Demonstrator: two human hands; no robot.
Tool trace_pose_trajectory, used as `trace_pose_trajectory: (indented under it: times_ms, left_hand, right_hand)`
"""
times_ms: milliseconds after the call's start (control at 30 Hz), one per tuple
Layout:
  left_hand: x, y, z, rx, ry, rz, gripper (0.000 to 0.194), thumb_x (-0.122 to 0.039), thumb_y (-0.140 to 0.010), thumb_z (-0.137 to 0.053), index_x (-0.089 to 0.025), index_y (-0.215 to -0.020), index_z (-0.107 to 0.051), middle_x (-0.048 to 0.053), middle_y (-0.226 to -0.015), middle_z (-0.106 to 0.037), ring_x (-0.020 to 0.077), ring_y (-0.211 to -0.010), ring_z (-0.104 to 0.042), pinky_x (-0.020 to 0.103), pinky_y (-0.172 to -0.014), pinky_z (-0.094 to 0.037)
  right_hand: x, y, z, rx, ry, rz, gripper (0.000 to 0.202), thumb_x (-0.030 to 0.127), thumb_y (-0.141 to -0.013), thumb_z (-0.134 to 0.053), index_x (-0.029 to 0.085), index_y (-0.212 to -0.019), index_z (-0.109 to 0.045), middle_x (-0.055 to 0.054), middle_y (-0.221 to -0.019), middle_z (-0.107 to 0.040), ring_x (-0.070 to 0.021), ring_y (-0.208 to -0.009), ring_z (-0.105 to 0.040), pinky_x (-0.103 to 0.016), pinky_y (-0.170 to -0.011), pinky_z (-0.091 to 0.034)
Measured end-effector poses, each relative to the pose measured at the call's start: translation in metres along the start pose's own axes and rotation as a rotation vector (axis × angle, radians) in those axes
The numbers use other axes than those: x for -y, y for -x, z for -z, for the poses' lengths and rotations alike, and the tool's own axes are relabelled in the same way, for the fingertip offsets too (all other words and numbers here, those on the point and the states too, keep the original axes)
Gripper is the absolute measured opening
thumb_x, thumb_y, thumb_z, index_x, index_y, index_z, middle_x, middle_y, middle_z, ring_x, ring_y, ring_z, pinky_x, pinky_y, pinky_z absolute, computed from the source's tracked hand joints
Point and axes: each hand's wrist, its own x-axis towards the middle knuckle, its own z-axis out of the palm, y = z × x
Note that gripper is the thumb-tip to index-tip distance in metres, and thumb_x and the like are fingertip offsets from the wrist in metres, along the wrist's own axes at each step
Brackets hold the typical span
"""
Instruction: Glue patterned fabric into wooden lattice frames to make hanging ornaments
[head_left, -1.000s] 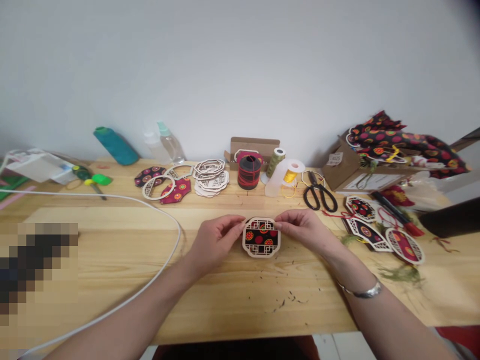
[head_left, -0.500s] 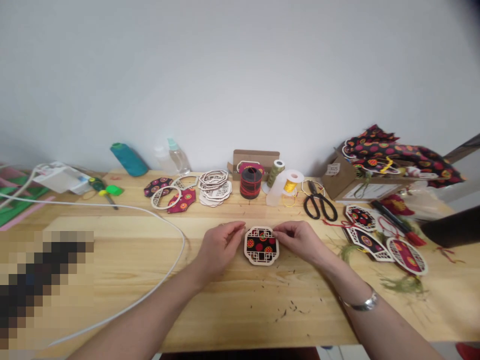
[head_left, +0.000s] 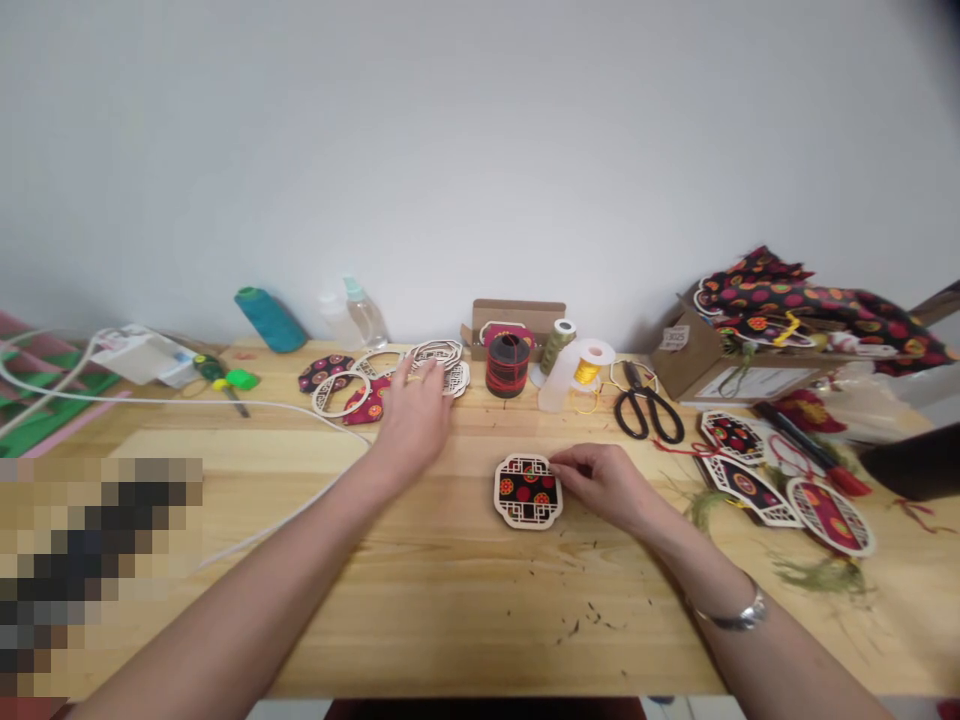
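1. Forward from the framed fabric piece [head_left: 527, 492] went my left hand [head_left: 416, 415], now over the wooden cutouts [head_left: 459, 380]; I can't tell its grip.
2. My right hand [head_left: 600, 482] alone pinches that piece's edge, on the table [head_left: 420, 620].

The desk [head_left: 420, 620] is smooth, grained wood, the latticed ornament [head_left: 528, 491] pale matt wood over printed cloth [head_left: 517, 492], the bracelet [head_left: 742, 612] glossy metal, and the large box [head_left: 686, 362] dull brown cardboard.
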Motion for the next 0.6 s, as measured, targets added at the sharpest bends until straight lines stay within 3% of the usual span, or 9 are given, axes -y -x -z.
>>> trace_pose_trajectory:
  times_ms: [100,233,367,600]
  left_hand:
    - [0.009,-0.019,0.001,0.032,-0.072,0.079,0.044,-0.020,-0.090,-0.037,-0.012,-0.131,-0.049,0.016,-0.141,-0.049,0.0413,-0.135,-0.029,0.060,-0.099,-0.033]
    - [0.013,-0.034,-0.001,0.083,-0.101,0.094,0.042,-0.024,-0.090,-0.039,-0.014,-0.129,-0.051,0.018,-0.132,-0.057,0.0428,-0.129,-0.033,0.061,-0.091,-0.035]
    - [0.014,-0.036,-0.009,0.072,-0.145,0.099,0.037,-0.027,-0.088,-0.044,-0.014,-0.120,-0.058,0.020,-0.123,-0.062,0.0418,-0.122,-0.039,0.057,-0.090,-0.035]
    - [0.014,-0.031,-0.012,0.071,-0.197,0.080,0.029,-0.023,-0.088,-0.042,-0.014,-0.100,-0.067,0.021,-0.114,-0.062,0.0414,-0.113,-0.044,0.054,-0.084,-0.035]
  right_hand:
    - [0.001,0.000,0.001,0.007,-0.001,-0.001,0.027,0.033,-0.088,-0.051,0.021,-0.089,-0.076,-0.006,-0.089,-0.076,-0.0214,-0.075,-0.066,-0.034,-0.070,-0.051]
    - [0.003,-0.001,0.004,-0.030,0.004,-0.001,0.028,0.035,-0.089,-0.051,0.021,-0.089,-0.075,-0.006,-0.089,-0.076,-0.0210,-0.077,-0.067,-0.032,-0.071,-0.049]
    - [0.006,-0.001,0.005,-0.096,0.008,0.013,0.027,0.034,-0.089,-0.051,0.020,-0.085,-0.074,-0.006,-0.085,-0.075,-0.0195,-0.073,-0.065,-0.030,-0.069,-0.048]
    - [0.003,-0.001,0.005,-0.095,0.014,0.034,0.027,0.035,-0.089,-0.051,0.020,-0.085,-0.074,-0.006,-0.083,-0.075,-0.0187,-0.072,-0.064,-0.030,-0.068,-0.048]
